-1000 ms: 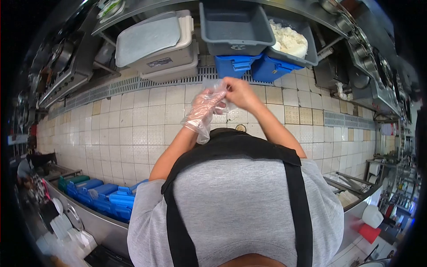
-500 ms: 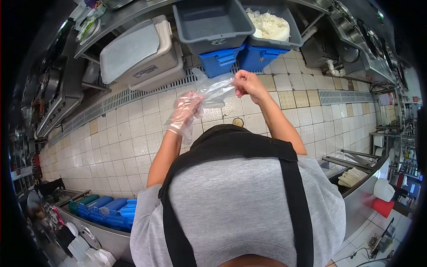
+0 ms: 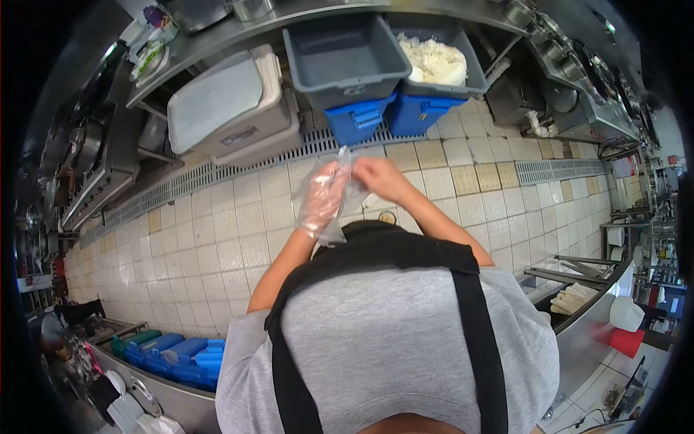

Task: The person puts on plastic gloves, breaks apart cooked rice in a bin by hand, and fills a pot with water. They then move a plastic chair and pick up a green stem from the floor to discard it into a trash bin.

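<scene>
Tiled floor beneath; plastic glove seemingly between fingers.

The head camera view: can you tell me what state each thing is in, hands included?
Left hand: covered by clear plastic.
Right hand: bare, fingers curled beside the plastic; grip unclear.
Clear plastic: crumpled, loose-edged.
Left gray tub: upright, open-topped.
Right gray tub: open-topped, holding a white heap.
Beige containers: stacked, upright.
Gray sheet: lying on the stack.
</scene>
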